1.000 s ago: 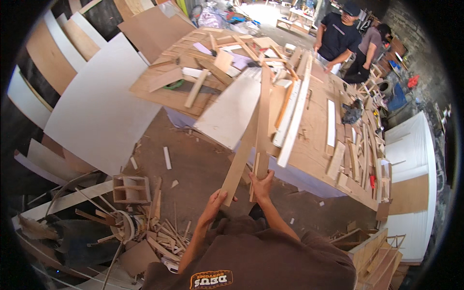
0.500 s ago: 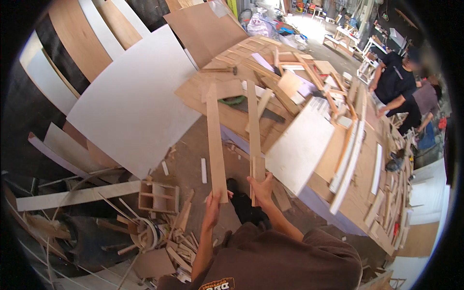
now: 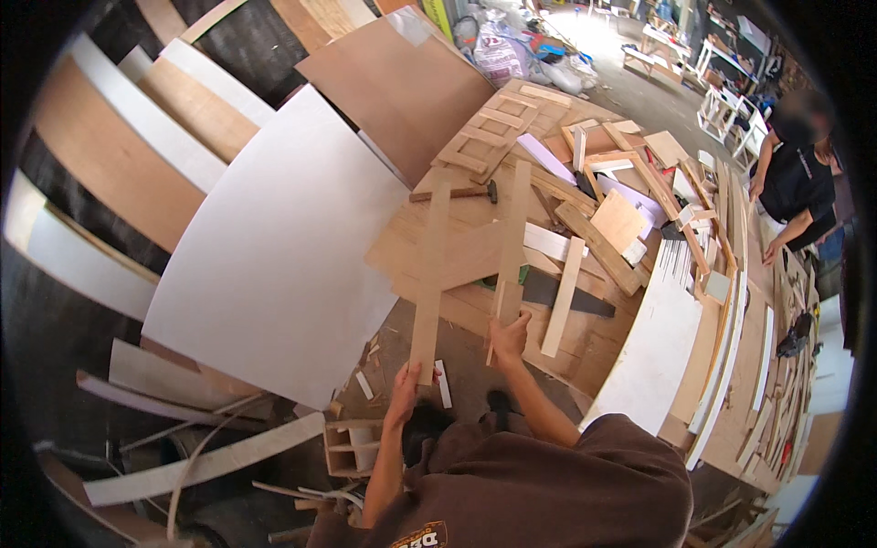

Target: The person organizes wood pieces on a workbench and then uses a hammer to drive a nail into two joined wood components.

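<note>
My left hand point(image 3: 403, 393) grips the lower end of a long flat wooden strip point(image 3: 429, 283), which points away from me over the table. Closed around a second wooden strip point(image 3: 514, 224) is my right hand point(image 3: 509, 336); a shorter wood piece point(image 3: 511, 298) lies against that strip in the same grip. The two strips stand apart, roughly side by side. Beyond them a hammer point(image 3: 492, 192) rests on the wooden worktable point(image 3: 402, 239). A handsaw point(image 3: 585, 300) lies right of my right hand, partly covered by a loose light wooden slat point(image 3: 564, 297).
Wooden frames and offcuts pile up on the table's right half, beside a white panel point(image 3: 649, 347). At the left leans a large white sheet point(image 3: 274, 247). A small wooden box point(image 3: 343, 449) sits low by my left forearm. A person point(image 3: 795, 173) stands at the far right.
The view has shifted, and both hands with their strips are now nearer the table. The loose slat and handsaw show more fully beside my right hand. Both grips stay closed.
</note>
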Demonstrator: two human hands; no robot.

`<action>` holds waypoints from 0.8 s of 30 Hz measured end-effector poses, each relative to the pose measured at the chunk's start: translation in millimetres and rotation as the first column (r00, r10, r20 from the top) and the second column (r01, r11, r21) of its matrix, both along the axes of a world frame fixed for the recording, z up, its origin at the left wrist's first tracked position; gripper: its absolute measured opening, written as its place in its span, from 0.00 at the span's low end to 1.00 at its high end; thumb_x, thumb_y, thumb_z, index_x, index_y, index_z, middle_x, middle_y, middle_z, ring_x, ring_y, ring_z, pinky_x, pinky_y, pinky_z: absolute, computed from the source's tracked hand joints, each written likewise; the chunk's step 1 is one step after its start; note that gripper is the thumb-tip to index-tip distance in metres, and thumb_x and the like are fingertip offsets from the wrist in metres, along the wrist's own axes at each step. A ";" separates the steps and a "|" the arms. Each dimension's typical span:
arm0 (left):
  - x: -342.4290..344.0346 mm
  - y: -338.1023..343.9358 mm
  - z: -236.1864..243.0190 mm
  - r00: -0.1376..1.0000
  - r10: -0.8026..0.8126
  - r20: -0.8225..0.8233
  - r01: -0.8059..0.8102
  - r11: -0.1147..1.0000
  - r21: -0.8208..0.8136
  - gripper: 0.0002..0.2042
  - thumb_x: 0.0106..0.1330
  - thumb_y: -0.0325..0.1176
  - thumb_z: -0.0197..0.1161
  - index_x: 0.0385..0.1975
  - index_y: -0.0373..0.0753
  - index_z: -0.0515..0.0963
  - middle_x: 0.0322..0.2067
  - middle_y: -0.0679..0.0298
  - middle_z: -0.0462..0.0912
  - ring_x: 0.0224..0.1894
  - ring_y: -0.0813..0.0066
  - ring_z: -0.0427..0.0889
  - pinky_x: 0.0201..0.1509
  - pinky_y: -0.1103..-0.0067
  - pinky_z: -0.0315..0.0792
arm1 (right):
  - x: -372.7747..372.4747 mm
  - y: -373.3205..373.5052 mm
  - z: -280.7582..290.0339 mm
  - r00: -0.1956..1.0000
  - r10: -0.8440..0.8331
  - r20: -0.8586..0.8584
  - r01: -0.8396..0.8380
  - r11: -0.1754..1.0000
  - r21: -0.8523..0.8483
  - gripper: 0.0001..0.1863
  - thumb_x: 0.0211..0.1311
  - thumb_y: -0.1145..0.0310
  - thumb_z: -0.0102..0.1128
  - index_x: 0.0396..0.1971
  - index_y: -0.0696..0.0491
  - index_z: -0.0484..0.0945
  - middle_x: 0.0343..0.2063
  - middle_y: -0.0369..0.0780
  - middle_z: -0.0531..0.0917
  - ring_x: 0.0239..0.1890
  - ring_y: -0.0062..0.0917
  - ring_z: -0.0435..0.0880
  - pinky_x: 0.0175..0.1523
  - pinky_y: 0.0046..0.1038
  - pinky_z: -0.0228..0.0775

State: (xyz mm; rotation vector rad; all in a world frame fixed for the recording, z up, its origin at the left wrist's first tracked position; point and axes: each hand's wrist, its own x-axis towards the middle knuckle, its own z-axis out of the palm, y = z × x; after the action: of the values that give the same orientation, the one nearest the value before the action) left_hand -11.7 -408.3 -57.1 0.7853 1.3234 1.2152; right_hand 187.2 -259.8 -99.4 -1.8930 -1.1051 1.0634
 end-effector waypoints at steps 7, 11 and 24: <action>-121.6 131.7 -21.8 0.945 -0.327 0.018 0.327 0.945 -0.029 0.22 0.78 0.50 0.50 0.47 0.33 0.77 0.37 0.62 0.83 0.41 0.75 0.79 0.50 0.76 0.72 | -71.2 69.0 -33.6 0.934 -0.353 0.058 0.353 0.936 0.012 0.38 0.55 0.60 0.70 0.59 0.60 0.60 0.48 0.59 0.80 0.52 0.53 0.81 0.58 0.44 0.72; -200.4 212.4 -34.5 0.828 -0.559 -0.042 0.559 0.829 -0.001 0.20 0.78 0.48 0.50 0.49 0.34 0.77 0.37 0.63 0.83 0.41 0.77 0.78 0.48 0.77 0.71 | -104.6 87.0 -93.3 0.845 -0.478 0.238 0.462 0.878 0.124 0.39 0.56 0.59 0.70 0.61 0.61 0.59 0.50 0.60 0.79 0.53 0.54 0.80 0.58 0.45 0.71; -307.8 402.4 32.6 0.601 -0.405 -0.689 0.653 0.746 0.131 0.17 0.75 0.43 0.59 0.41 0.31 0.76 0.24 0.56 0.77 0.29 0.69 0.76 0.35 0.71 0.71 | -252.9 81.0 -33.6 0.739 -0.630 0.239 0.580 0.775 0.250 0.33 0.58 0.62 0.72 0.57 0.60 0.64 0.36 0.53 0.79 0.37 0.46 0.81 0.42 0.43 0.73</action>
State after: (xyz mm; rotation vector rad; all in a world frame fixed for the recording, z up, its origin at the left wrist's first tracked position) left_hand -319.5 -5.9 -24.5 1.8625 1.2048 0.7056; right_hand -65.6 -178.9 -133.0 -2.1116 -0.6071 0.2974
